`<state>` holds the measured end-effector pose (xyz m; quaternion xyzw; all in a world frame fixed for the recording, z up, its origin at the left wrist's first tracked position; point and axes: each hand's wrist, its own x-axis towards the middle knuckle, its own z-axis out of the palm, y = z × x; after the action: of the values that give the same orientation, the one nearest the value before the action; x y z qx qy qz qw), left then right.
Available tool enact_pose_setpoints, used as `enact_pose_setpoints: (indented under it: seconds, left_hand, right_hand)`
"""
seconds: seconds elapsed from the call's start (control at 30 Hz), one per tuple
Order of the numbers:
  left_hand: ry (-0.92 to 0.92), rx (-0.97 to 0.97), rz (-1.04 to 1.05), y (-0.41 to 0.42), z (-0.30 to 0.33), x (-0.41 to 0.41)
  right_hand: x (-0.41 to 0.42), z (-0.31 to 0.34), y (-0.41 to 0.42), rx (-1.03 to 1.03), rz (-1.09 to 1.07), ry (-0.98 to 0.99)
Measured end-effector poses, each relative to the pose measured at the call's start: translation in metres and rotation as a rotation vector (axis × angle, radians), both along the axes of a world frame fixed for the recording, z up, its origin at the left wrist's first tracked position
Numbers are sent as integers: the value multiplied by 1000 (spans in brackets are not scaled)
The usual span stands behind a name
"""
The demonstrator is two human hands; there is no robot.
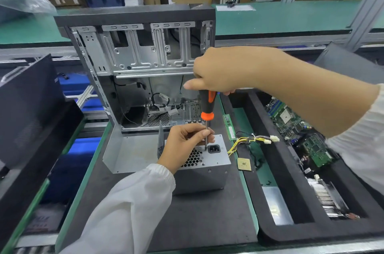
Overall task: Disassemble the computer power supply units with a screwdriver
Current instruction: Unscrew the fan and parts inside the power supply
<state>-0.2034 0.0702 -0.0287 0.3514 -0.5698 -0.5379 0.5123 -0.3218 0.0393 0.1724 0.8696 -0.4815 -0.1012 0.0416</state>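
A grey metal power supply unit (209, 168) stands on the dark foam mat, its top face showing a honeycomb vent and a black power socket. A screwdriver (207, 106) with a black and orange handle stands upright over it, tip down beside the socket. My right hand (220, 70) grips the top of the handle from above. My left hand (185, 145) rests on the unit's top face and pinches the metal shaft near its tip. The screw under the tip is hidden.
An open, stripped computer case (141, 70) stands just behind the unit. A bent metal cover (128, 149) lies to its left. Right of it lie a RAM stick (228, 127), a yellow cable bundle (249, 141) and a CPU chip (244, 164). A black tray (291, 231) holds circuit boards.
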Motion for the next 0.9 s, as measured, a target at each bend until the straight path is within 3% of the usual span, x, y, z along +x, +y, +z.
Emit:
enact_pose_setpoints:
  seconds: [0.2,0.37,0.6,0.73,0.9]
  left_hand:
    - [-5,-80,-77,-1,3,0]
    - [21,-17,-56,-1,1,1]
    - [12,-14,-36,-3,0,0]
    - [16,-10,-82,-2,2,0]
    - [10,-3,-123,0,5,0]
  right_hand:
    - [-6,13,-6,162,126,178]
    - [-12,24,-5,331,299,96]
    - [-5,13,-5,194,-83,27]
    - [-4,8,-8,109,49,101]
    - [-4,23,-3,326,162,101]
